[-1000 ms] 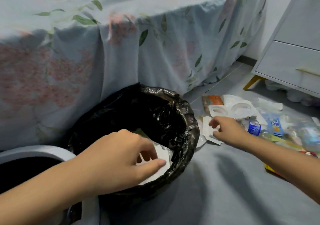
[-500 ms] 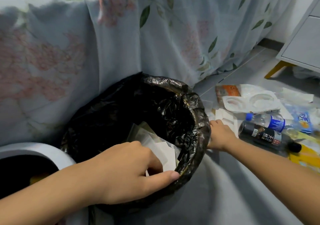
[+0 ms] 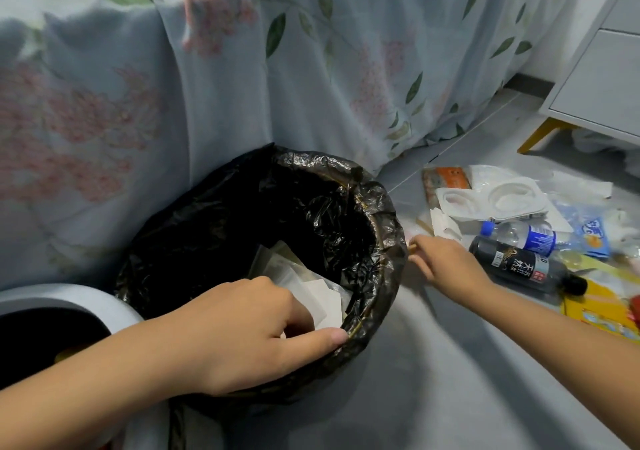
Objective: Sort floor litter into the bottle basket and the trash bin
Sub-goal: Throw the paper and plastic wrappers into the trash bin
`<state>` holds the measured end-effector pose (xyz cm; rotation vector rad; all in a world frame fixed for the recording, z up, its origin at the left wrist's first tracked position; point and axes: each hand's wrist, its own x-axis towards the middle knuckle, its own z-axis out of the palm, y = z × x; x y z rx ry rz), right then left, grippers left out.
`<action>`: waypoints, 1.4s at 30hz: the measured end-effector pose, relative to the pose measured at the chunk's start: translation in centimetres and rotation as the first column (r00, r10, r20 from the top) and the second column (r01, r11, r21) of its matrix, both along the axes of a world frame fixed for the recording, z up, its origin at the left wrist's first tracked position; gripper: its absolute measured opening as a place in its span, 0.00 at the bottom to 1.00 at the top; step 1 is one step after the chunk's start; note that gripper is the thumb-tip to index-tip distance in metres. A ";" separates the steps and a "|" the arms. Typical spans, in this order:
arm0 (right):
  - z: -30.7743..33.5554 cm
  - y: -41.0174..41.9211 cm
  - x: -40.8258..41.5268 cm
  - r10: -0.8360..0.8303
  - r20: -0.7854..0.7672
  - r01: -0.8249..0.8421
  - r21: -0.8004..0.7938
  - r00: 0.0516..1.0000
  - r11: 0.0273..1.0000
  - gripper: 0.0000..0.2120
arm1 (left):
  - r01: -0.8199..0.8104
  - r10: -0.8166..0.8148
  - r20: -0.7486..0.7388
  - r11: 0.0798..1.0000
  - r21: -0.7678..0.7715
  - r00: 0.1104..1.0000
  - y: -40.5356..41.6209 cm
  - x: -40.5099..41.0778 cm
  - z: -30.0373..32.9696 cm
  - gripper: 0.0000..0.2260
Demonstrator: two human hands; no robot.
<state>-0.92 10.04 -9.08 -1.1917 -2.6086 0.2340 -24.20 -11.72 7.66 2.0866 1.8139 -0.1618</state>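
Litter (image 3: 512, 228) lay heaped on the grey floor (image 3: 433, 380) at about three o'clock from the trash bin (image 3: 384, 241), well apart from its rim only by a strip of bare floor. In the heap, a dark bottle (image 3: 519, 266) lay on its side, touching a clear water bottle (image 3: 519, 235) with a blue cap at its twelve o'clock side; a white moulded tray (image 3: 491, 200) and an orange wrapper (image 3: 446, 179) lay farther out, and yellow packaging (image 3: 595, 297) sat at the dark bottle's five o'clock. The bin, lined with a black bag, held white paper scraps (image 3: 322, 297). The left hand (image 3: 242, 328) curled over the bin's six o'clock rim, thumb pressed along the liner's edge and fingers bent inside among the paper; whether they pinched a scrap could not be told. The right hand (image 3: 446, 262) hovered low between bin and heap, fingers bent, seemingly nipping a thin tan sliver (image 3: 412, 247) at its fingertips, though blur hid the grip. A white-rimmed basket (image 3: 69, 297) stood at the bin's eight o'clock. Floral bedsheet (image 3: 242, 86) hung behind, and a white cabinet (image 3: 602, 86) stood at two o'clock.
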 end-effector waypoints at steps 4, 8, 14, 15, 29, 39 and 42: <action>3.1 -0.1 2.4 -0.262 -0.338 0.200 -0.207 0.904 0.958 0.08 | -0.034 0.031 0.049 0.996 0.082 0.998 -0.3 -0.1 0.1 0.29; 6.6 1.4 5.9 -0.554 -0.526 0.346 -0.446 0.645 0.826 0.07 | -0.122 0.106 0.140 0.987 0.109 0.984 -0.5 0.1 0.7 0.22; 12.4 1.5 9.1 -0.643 -0.621 0.200 -0.632 0.448 0.749 0.10 | -0.221 0.152 0.290 0.950 0.221 0.945 -0.6 0.5 2.4 0.21; 13.0 1.1 9.2 -0.637 -0.631 0.165 -0.641 0.443 0.750 0.10 | -0.244 0.159 0.332 0.941 0.233 0.930 -0.7 0.6 2.6 0.20; 18.8 -5.3 1.9 -0.676 -0.526 -0.426 -0.842 0.517 0.330 0.14 | -0.524 0.380 0.906 0.818 -0.236 0.186 0.2 1.9 4.2 0.34; 18.2 -9.7 -2.9 -0.491 -0.535 -0.579 -0.812 0.687 0.075 0.28 | -0.506 0.447 0.895 0.768 -0.392 -0.015 -0.3 0.0 3.6 0.09; 17.9 -10.7 -3.3 -0.383 -0.502 -0.511 -0.855 0.776 0.087 0.28 | -0.566 0.409 0.912 0.756 -0.330 0.015 -0.2 -0.5 3.2 0.09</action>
